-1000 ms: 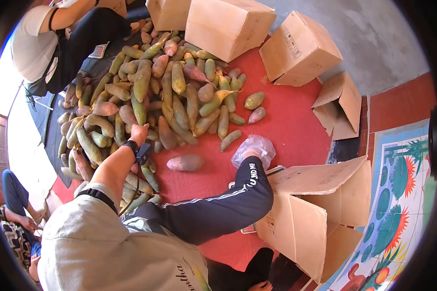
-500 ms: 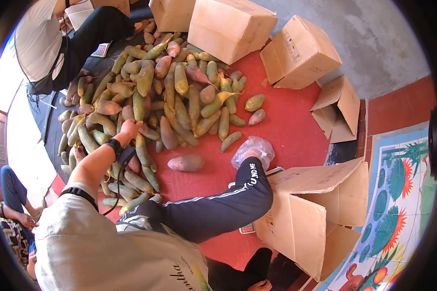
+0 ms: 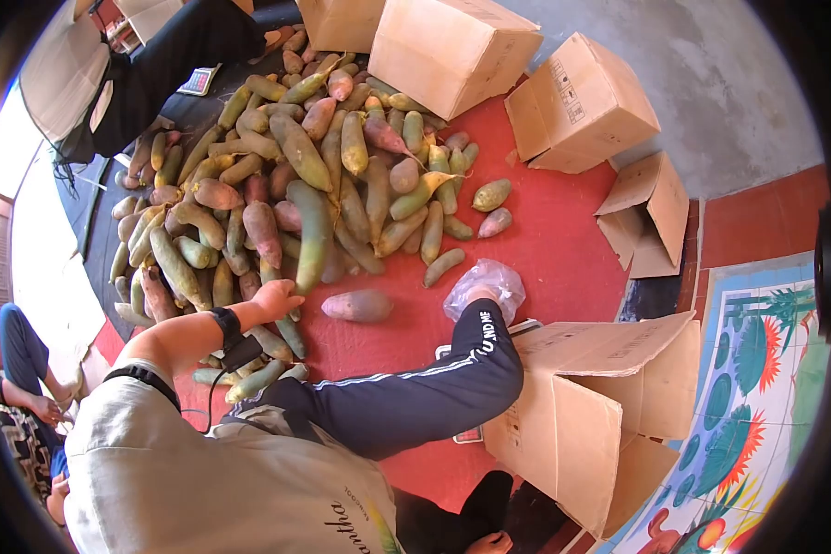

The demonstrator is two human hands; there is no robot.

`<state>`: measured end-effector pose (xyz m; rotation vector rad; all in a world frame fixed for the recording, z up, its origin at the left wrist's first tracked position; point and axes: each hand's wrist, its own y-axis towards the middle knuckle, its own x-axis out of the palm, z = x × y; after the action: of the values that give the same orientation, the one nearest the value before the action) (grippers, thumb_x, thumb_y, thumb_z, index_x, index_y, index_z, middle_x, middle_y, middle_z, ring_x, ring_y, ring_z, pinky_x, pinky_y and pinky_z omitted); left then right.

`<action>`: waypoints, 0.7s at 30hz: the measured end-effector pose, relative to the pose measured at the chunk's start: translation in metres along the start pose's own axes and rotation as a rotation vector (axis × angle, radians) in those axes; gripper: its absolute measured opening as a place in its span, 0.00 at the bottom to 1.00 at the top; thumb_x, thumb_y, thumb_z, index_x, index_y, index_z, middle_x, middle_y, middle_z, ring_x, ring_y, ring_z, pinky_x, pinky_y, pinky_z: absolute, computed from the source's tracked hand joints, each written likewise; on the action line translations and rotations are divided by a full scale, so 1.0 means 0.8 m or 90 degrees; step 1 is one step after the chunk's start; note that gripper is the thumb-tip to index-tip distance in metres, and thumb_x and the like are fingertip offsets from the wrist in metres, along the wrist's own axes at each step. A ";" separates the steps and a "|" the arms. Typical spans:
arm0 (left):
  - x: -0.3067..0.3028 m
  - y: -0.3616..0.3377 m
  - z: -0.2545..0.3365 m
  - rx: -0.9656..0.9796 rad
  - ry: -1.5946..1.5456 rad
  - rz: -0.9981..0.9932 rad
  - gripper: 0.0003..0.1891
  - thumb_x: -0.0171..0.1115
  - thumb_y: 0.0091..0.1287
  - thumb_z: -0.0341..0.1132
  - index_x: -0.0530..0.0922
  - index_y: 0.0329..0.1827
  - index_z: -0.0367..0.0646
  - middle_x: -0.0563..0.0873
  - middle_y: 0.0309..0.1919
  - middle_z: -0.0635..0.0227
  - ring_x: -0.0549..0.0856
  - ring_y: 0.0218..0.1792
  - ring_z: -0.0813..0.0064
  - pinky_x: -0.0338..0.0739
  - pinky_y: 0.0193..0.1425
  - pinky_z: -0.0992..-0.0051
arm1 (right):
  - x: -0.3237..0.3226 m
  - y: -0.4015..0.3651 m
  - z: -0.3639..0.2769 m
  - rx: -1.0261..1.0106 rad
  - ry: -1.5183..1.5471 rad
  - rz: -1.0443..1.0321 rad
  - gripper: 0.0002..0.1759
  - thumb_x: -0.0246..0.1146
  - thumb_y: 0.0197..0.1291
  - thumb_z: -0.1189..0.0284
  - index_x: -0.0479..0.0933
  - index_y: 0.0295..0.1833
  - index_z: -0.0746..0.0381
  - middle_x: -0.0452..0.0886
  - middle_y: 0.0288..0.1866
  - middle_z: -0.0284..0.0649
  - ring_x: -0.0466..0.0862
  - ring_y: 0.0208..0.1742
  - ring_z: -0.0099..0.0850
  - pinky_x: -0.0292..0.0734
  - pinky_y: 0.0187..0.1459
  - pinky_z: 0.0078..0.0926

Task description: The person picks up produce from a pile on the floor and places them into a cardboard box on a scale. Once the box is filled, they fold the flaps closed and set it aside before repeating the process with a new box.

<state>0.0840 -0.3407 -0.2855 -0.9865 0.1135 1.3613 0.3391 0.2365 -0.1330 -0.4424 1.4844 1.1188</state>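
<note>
My left hand (image 3: 277, 300), with a black band on its wrist, is closed round the lower end of a long green radish (image 3: 313, 231). That radish stands up from the near side of a large radish pile (image 3: 258, 235), green and pinkish ones mixed. A single pinkish radish (image 3: 358, 306) lies on the red mat (image 3: 388, 346) to the right of this hand. At the bottom edge, my right hand (image 3: 491, 543) is by my dark trouser leg. Most of it is cut off, so its fingers cannot be made out.
An open cardboard box (image 3: 563, 434) lies on its side at my right. More boxes (image 3: 457, 55) stand along the mat's far edge. My foot (image 3: 483, 291) is in a plastic bag. Another person (image 3: 65, 83) sits at upper left beside a calculator (image 3: 199, 80); someone else (image 3: 28, 397) is at lower left.
My left hand has drawn back toward me and slightly right, pulling the green radish out of the pile. The view has shifted a little.
</note>
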 end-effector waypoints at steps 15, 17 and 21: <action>-0.120 0.119 -0.060 -0.203 0.299 0.144 0.47 0.73 0.45 0.40 0.56 0.69 0.50 0.62 0.64 0.54 0.69 0.63 0.55 0.71 0.61 0.61 | -0.022 0.003 -0.021 0.022 -0.012 -0.034 0.09 0.60 0.57 0.70 0.80 0.35 0.65 0.81 0.35 0.46 0.81 0.35 0.43 0.79 0.38 0.37; -0.121 0.112 -0.041 -0.217 0.372 0.155 0.46 0.74 0.43 0.38 0.58 0.68 0.49 0.65 0.60 0.53 0.74 0.58 0.56 0.74 0.58 0.65 | -0.018 0.003 -0.021 -0.005 -0.022 0.004 0.08 0.60 0.57 0.70 0.80 0.34 0.65 0.81 0.35 0.45 0.81 0.35 0.43 0.79 0.38 0.37; -0.122 0.091 -0.032 -0.199 0.468 0.186 0.43 0.78 0.37 0.35 0.64 0.60 0.44 0.68 0.57 0.58 0.74 0.56 0.57 0.74 0.57 0.69 | -0.018 0.005 -0.022 -0.012 -0.024 0.005 0.08 0.60 0.57 0.70 0.79 0.34 0.64 0.81 0.35 0.45 0.81 0.35 0.43 0.79 0.38 0.36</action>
<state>0.0083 -0.4392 -0.2814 -1.7582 0.6321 1.2323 0.3300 0.2191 -0.1203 -0.4268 1.4442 1.1428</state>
